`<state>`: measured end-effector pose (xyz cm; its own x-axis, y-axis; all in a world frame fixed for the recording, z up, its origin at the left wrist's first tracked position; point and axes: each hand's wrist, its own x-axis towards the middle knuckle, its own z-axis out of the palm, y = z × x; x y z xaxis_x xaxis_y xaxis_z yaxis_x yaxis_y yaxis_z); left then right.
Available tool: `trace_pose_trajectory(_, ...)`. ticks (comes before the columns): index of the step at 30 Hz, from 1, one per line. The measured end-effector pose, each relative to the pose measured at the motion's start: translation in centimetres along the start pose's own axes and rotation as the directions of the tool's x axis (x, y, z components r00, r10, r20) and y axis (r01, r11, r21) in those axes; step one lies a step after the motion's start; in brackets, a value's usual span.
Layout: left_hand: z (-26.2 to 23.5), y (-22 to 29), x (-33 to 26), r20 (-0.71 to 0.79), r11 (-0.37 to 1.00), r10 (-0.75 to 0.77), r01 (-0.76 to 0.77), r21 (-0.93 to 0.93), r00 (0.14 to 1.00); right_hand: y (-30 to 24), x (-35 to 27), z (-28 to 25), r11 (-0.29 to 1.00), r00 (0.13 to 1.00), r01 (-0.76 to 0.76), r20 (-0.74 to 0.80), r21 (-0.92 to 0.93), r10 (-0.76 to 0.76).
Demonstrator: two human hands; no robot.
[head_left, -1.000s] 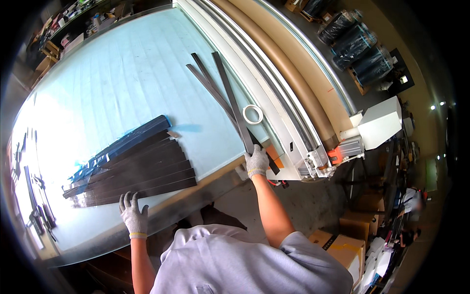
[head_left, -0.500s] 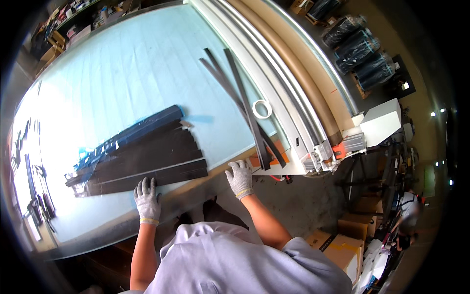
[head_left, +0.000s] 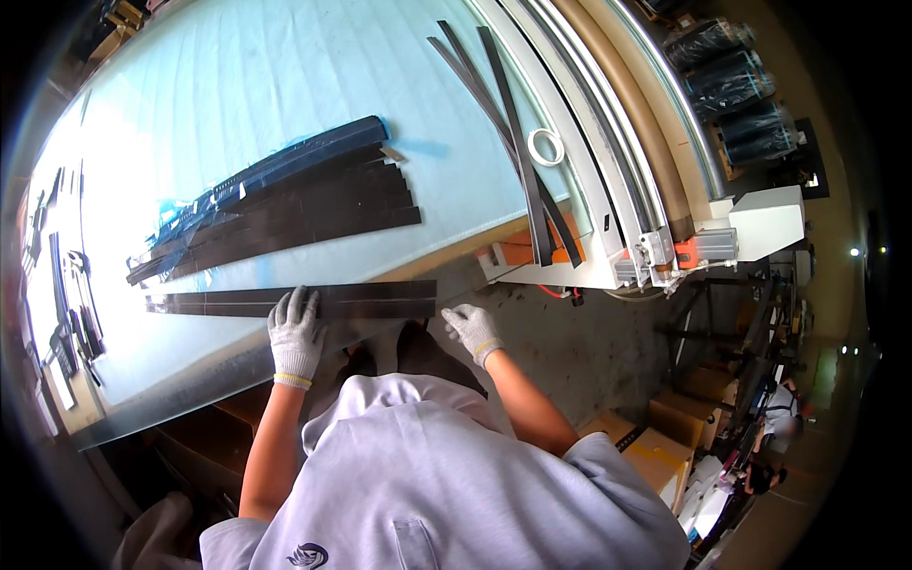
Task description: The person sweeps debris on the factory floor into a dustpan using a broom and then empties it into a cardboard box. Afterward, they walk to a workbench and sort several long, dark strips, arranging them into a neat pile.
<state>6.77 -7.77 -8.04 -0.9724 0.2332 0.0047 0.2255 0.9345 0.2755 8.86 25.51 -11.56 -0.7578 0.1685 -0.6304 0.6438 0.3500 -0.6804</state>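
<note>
My left hand point(head_left: 296, 337), in a grey knitted glove, has its fingers over a long flat dark-brown strip point(head_left: 380, 300) with a thin lengthwise line. The strip lies along the near side of the light-blue table point(head_left: 332, 57), its right end reaching past the table's edge. My right hand point(head_left: 472, 332), gloved alike, is just beyond that right end, fingers apart and slightly bent, holding nothing. Farther in on the table rests a pile of similar dark strips point(head_left: 313, 211). Blue film-covered strips point(head_left: 313, 152) lie along its far side.
Several long dark strips point(head_left: 518, 142) and a white tape roll point(head_left: 545, 147) lie at the table's right. Beside them runs a long rail machine point(head_left: 608, 123) with a white end box point(head_left: 768, 231). Cardboard boxes point(head_left: 655, 461) stand lower right; a person point(head_left: 784, 418) is farther off.
One dark strip has come away from the pile toward me, with my left hand on it. My right hand has shifted from the table's edge to beside the strip's right end.
</note>
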Motion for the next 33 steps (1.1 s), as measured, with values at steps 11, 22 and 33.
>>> trace_pose_trajectory(11,-0.3,-0.7,0.8,-0.024,0.997,-0.015,0.017,0.079,1.0,-2.1,-1.0,1.1,0.942,0.967,0.221,0.066,0.253,-0.244)
trace_pose_trajectory(22,0.3,-1.2,2.4,-0.067,1.0,-0.003,0.003,-0.003,0.998,-4.9,0.7,1.0,0.796,0.852,0.376,-0.161,-0.475,-0.499)
trace_pose_trajectory(33,0.5,-0.5,1.4,0.07,0.996,0.089,-0.088,-0.014,0.994,-4.3,1.5,5.4,-0.17,0.484,0.523,0.455,-0.835,-0.747)
